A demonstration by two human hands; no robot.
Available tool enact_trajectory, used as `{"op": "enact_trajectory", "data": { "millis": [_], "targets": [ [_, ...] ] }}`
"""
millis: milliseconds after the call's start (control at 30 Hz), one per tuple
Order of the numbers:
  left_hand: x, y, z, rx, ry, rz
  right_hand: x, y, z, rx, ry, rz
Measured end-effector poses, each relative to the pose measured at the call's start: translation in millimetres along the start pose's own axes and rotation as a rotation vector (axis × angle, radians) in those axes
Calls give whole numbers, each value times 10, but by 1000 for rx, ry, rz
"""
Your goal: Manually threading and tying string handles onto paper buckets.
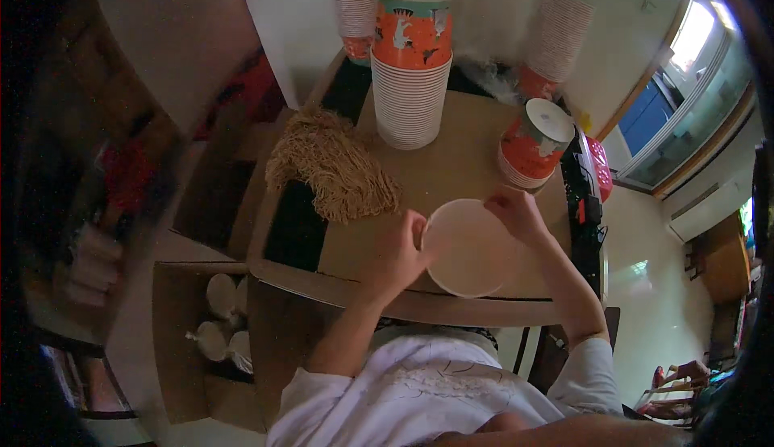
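Near the table's front edge, a round white paper bucket (472,249) faces me with its wide mouth, so its inside shows. My left hand (403,249) is closed on its left rim, thumb and fingers bent. At the upper right of the rim my right hand (516,212) pinches the edge; what its fingertips hold besides the rim is too small to tell. Left of the bucket lies a loose heap of tan strings (334,169). Just beyond my right hand stands a short upside-down stack of orange and green printed buckets (536,145).
A tall stack of nested buckets (411,84) stands mid-table, with further stacks (558,40) against the wall. Cardboard (476,116) covers much of the tabletop. On the floor at left, an open carton (181,326) holds several wrapped pale round things. A red item (599,169) sits by the right edge.
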State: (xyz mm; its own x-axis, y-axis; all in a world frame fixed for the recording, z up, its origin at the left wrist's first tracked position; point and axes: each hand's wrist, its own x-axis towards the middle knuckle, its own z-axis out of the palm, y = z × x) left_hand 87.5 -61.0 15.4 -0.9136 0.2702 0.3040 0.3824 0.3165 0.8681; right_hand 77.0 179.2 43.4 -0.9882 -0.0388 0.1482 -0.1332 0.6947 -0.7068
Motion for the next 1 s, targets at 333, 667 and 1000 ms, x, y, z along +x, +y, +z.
{"op": "enact_trajectory", "data": {
  "millis": [333,667,1000],
  "targets": [
    [-49,-48,122,99,149,-99,-113,-1,24,69,43,77],
    [-19,-435,114,-528,-24,-472,-115,365,98,361,65,53],
    [4,-66,115,-208,-79,-204,-72,776,219,831,-233,454]
  ]
}}
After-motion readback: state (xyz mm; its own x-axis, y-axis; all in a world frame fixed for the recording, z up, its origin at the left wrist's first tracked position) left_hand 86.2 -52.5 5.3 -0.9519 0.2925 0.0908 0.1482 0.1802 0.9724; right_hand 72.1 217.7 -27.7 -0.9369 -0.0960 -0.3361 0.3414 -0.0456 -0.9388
